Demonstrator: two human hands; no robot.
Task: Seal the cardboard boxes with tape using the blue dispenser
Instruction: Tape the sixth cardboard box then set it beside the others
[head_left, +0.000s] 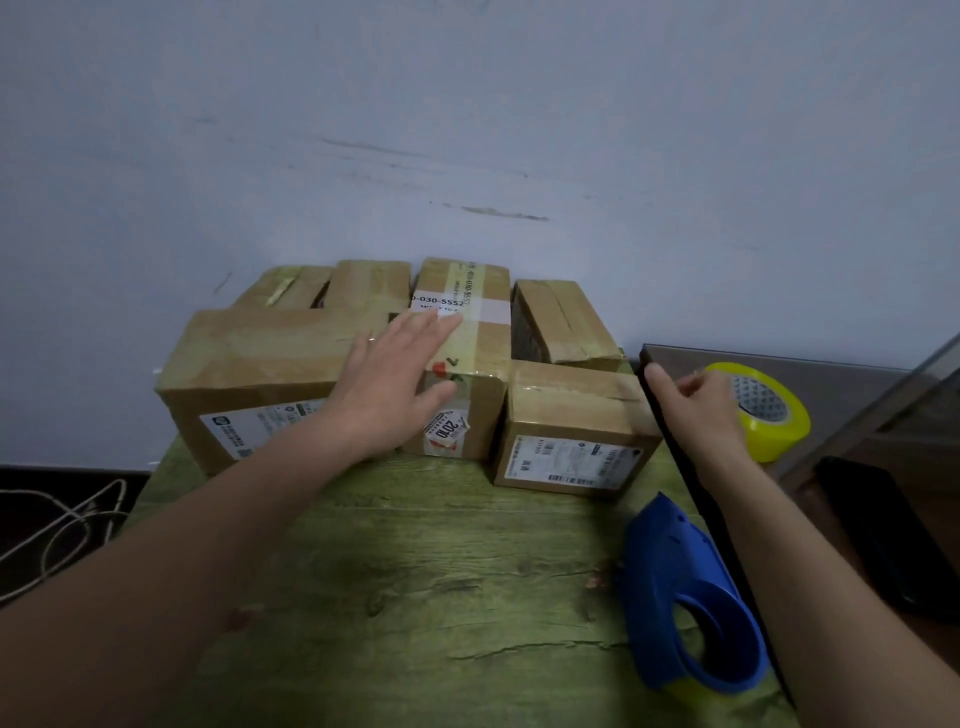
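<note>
The left hand (387, 387) lies with straight fingers on the middle box (470, 338). Right of that box, the right hand (696, 410) pinches the yellow tape roll (782, 421); the blue dispenser (685, 587) lies right of it too.

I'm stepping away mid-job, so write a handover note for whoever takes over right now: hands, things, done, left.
Left hand: open, flat on the middle cardboard box.
Right hand: fingers curled on the yellow tape roll, which sits on the dark side table.
Blue dispenser: lies untouched on the green table, apparently without a roll.
Done: no fresh taping evident.
Left: load the roll into the dispenser, then tape the boxes.
</note>
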